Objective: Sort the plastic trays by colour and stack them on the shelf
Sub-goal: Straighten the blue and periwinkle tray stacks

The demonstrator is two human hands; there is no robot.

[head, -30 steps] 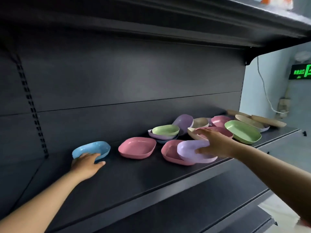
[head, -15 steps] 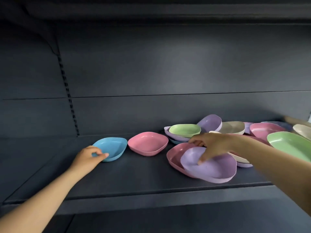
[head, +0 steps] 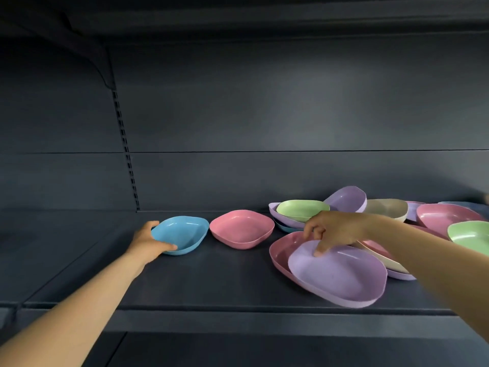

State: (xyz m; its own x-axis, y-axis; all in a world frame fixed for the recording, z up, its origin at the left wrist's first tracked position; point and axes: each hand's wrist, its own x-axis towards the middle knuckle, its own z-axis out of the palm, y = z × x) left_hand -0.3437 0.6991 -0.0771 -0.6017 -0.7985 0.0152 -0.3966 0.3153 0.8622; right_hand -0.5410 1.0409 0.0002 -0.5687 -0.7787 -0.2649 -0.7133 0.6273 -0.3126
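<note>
Our left hand (head: 146,241) holds the blue tray (head: 180,234) by its near-left rim, thumb over the edge; bare dark shelf (head: 211,282) lies open to its left and toward us. Just right of that grip sits a pink tray (head: 242,228), apart from the blue. Our right hand (head: 334,230) rests fingertips inside the lilac tray (head: 341,276), nested in a larger pink tray (head: 280,250) near the shelf lip. Behind this grip, a jumbled pile (head: 370,207) of green, lilac, cream and pink trays runs off the right edge, partly hidden by our forearm.
</note>
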